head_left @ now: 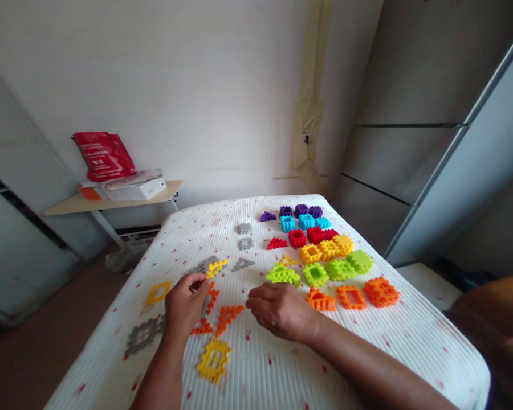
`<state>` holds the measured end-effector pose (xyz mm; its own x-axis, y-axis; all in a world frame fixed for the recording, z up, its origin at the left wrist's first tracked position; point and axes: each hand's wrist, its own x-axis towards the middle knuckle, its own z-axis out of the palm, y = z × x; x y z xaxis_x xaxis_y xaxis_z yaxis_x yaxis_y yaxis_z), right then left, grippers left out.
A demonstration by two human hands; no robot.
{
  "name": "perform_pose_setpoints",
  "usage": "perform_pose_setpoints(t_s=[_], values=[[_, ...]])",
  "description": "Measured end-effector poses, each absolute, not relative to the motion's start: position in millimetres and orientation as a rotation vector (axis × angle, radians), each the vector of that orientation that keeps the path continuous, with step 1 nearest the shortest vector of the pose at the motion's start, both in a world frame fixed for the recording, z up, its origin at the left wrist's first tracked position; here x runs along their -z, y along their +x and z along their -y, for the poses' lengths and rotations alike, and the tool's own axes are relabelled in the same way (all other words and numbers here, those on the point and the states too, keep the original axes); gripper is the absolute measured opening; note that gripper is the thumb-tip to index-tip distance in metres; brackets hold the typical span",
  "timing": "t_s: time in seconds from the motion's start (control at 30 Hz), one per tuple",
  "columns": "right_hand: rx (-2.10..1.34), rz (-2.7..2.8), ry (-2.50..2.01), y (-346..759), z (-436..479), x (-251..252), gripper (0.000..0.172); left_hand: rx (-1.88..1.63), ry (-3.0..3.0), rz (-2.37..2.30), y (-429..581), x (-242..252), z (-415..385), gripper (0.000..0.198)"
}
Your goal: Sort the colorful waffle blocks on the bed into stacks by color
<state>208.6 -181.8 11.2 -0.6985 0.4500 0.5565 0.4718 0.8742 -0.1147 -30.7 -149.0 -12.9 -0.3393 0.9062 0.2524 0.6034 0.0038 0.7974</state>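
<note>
Between the fingertips of my left hand (186, 302) is a yellow triangular building piece (217, 267) with notched edges, raised over a heap of grey pieces (202, 266). My right hand (284, 310) is closed, fingers curled together beside an orange triangular piece (229, 318); whatever is inside them, if anything, is hidden. More orange pieces (202, 327) lie partly behind my left hand. Nearer me is a yellow square window piece (214, 360). A yellow square frame (157, 292) and grey square pieces (142, 336) rest left of my left hand.
Sorted by colour, stacks run along the right: purple (301, 210), blue (306, 221), red (297, 238), yellow (328, 249), green (341, 269) and orange (381, 291). Grey squares (245, 244) lie mid-table. A side table (72, 205) and a fridge-like cabinet (404, 154) flank the cloth-covered table (346, 364).
</note>
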Motion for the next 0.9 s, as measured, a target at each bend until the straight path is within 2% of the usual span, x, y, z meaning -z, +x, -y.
perform_pose_setpoints(t_s=[0.1, 0.27, 0.43, 0.63, 0.77, 0.9], values=[[0.137, 2.367, -0.707, 207, 178, -9, 0.021, -1.245, 1.337, -1.636, -16, 7, 163, 0.030], [0.149, 2.357, -0.893, 213, 175, -17, 0.025, -1.092, 1.148, -1.315, 14, 1, 178, 0.024], [0.066, 2.472, -0.984, 213, 176, -24, 0.020, -1.024, 1.130, -1.246, 22, 3, 181, 0.019], [0.049, 2.598, -0.969, 216, 173, -38, 0.023, -0.973, 1.186, -1.207, 22, 6, 181, 0.019], [-0.077, 2.692, -0.951, 228, 162, -51, 0.032, -0.947, 1.181, -1.177, 26, 9, 180, 0.027], [-0.052, 2.581, -1.083, 253, 141, -74, 0.039, -1.140, 1.072, -1.144, 24, 11, 179, 0.039]])
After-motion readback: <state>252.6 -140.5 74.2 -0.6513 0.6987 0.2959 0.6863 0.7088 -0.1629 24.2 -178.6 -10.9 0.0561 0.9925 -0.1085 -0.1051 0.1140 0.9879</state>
